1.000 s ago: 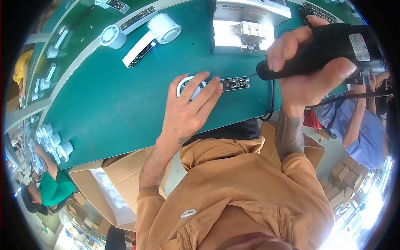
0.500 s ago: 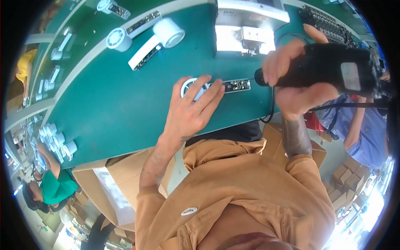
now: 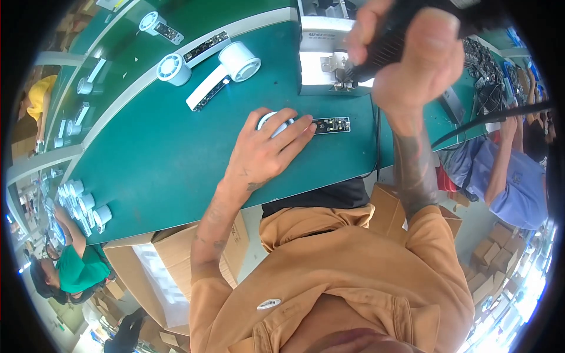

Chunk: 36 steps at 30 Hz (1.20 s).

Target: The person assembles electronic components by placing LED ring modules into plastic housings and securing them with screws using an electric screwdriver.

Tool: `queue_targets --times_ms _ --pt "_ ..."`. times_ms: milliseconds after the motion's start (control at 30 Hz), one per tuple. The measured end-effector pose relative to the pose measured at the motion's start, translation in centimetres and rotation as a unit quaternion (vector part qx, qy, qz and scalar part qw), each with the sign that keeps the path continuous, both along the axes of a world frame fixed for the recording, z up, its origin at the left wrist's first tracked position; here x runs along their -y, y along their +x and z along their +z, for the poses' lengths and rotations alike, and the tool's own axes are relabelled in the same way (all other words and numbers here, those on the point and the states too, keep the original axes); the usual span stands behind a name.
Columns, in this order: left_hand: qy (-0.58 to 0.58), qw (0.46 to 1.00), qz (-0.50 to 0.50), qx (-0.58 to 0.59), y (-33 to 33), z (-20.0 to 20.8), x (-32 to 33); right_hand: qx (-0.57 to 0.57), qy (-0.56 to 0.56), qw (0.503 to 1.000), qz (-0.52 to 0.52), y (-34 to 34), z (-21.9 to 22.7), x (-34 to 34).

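Observation:
My left hand (image 3: 268, 152) lies flat on the green bench (image 3: 159, 170), fingers spread over a white round fan-like part (image 3: 269, 119) with a black circuit strip (image 3: 331, 125) sticking out to its right. My right hand (image 3: 412, 53) is raised high above the bench and grips a black electric screwdriver (image 3: 388, 44), whose cable (image 3: 376, 141) hangs down past the bench edge. The tool's tip is hidden against the white machine behind it.
A white box machine (image 3: 323, 56) stands at the back centre. More white fan units (image 3: 226, 70) lie to the left, and several white round parts (image 3: 82, 203) sit at the bench's left end. Cardboard boxes (image 3: 159, 265) stand below. Other people work left and right.
My right hand has lifted the screwdriver up and to the left, away from the circuit strip. My left hand stays on the white part.

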<state>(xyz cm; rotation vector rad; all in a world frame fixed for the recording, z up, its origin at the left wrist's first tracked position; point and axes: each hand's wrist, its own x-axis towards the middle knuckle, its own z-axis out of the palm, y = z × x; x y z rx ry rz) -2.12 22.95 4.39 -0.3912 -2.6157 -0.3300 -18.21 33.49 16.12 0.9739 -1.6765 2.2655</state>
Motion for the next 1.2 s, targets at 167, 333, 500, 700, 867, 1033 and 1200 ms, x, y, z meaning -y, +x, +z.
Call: queue_targets --times_ms 167,333,500,700,867,1033,1200 --pt "0.018 1.0 0.005 -0.016 -0.1 0.0 -0.1 0.002 0.066 0.997 0.043 -0.5 -2.9 -4.1" --pt "0.018 1.0 0.005 -0.023 0.1 -0.1 0.0 0.097 0.017 0.993 0.059 0.8 -3.0 -6.6" --pt "0.024 1.0 0.002 -0.018 0.2 -0.2 -0.1 0.078 -0.017 0.992 0.102 1.0 -4.0 -6.6" --pt "0.032 0.999 0.003 -0.017 0.4 -0.1 -0.2 0.101 -0.064 0.984 0.132 0.2 -5.3 -7.4" --pt "0.03 0.999 0.002 -0.017 0.5 0.1 -0.3 0.076 -0.063 0.986 0.132 0.6 -4.6 -7.8" --pt "0.033 0.999 0.006 -0.009 0.6 0.0 -0.3 0.082 -0.062 0.984 0.146 0.1 -5.3 -8.2" --pt "0.031 0.999 0.003 -0.026 0.4 -0.2 -0.4 0.112 -0.023 0.992 0.058 1.5 -4.3 -7.8"
